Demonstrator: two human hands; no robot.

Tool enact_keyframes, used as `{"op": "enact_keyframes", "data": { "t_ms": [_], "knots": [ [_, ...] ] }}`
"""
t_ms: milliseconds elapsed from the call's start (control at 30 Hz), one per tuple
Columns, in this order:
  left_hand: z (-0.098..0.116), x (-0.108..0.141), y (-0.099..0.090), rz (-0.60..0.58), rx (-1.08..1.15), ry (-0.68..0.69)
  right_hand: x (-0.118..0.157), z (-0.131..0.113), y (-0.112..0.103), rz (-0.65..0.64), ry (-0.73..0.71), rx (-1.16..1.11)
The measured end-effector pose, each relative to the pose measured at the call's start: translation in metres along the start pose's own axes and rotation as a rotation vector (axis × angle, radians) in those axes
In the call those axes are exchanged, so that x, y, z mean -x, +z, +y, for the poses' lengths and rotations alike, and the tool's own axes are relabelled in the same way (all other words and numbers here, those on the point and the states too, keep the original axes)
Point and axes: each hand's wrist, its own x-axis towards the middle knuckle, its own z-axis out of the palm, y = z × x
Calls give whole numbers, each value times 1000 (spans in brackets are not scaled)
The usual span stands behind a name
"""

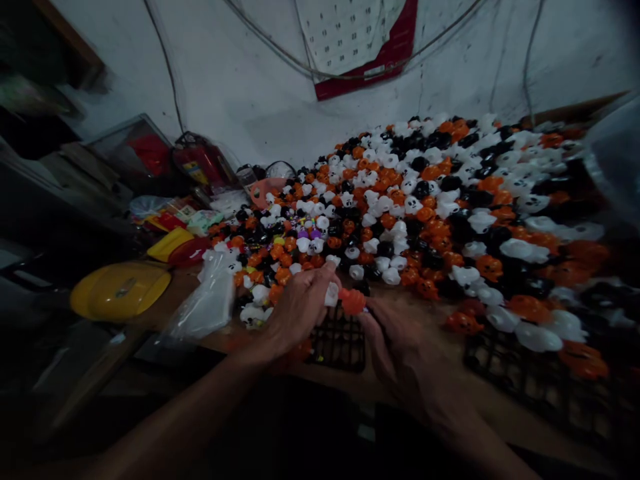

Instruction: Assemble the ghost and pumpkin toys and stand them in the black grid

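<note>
Left hand [306,299] curled, apparently round white piece [331,294]; right hand [395,333] pinches orange piece [353,302], over black grid [344,343]. Step looks like two-handed handling; next move calls for steady fingertips.

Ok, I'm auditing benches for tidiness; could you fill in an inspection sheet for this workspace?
Surface: brown tabletop, largely covered
Job's things: small white piece, orange piece; heaped ghost figures and pumpkin figures beyond; black grid tray below
Clutter: yellow plastic item, clear plastic bags
Grips: left hand at the white piece, right hand at the orange
Cables: one sagging cable crosses the calendar
Surroundings: dim; white wall, red fire extinguisher
</note>
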Motion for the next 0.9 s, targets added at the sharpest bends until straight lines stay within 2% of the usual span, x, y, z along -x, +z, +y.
{"op": "enact_keyframes", "data": {
  "t_ms": [100,300,433,567,700,900],
  "knots": [
    [4,11,-9,43,-137,64,3,-3,-1,1,-17,89],
    [2,27,-16,2,-347,178,5,-11,6,-111,-94,277],
    [0,29,-19,-108,-458,202,12,-11,4,-174,-157,429],
    [8,25,-20,-251,-508,251,19,-6,-7,-263,-244,594],
    [16,20,-12,-318,-552,241,21,-1,-14,-348,-267,603],
    [21,26,-1,-349,-530,305,20,2,-8,-328,-255,540]
  ]
}}
